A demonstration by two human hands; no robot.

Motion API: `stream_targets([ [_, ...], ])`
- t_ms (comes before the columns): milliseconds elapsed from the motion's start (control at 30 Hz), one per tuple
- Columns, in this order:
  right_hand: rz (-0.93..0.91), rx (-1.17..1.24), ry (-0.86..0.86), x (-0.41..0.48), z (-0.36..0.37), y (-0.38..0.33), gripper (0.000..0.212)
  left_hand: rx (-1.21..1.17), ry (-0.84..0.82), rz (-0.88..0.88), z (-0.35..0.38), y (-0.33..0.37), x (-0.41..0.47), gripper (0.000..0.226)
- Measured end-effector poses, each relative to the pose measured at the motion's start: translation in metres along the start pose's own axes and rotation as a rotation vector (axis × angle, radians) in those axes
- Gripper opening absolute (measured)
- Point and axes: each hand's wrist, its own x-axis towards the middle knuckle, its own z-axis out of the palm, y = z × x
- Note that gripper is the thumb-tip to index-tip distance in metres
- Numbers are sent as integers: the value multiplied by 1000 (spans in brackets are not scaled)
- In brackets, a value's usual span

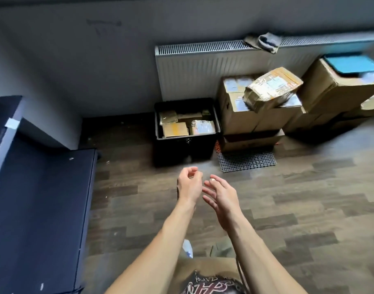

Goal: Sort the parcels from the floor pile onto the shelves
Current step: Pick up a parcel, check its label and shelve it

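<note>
Parcels [175,129] lie in the black crate [185,151] beside stacked cardboard boxes [241,122].

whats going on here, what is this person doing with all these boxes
A person reaches both bare hands out over the wood-pattern floor, and neither holds anything. The left hand has loosely curled fingers; the right hand is open. Ahead stands a black plastic crate with small brown parcels in it, beside stacked cardboard boxes against a white radiator. No parcel is picked up yet.
</note>
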Motion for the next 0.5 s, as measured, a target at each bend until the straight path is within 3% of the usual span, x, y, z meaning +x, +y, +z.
stream_targets([
  [333, 172, 36, -35, 202, 32, -116, 29, 126, 35, -100, 89, 72, 161, 20],
  [500, 203, -4, -76, 293, 54, -185, 30, 63, 64, -167, 123, 122, 229, 18],
])
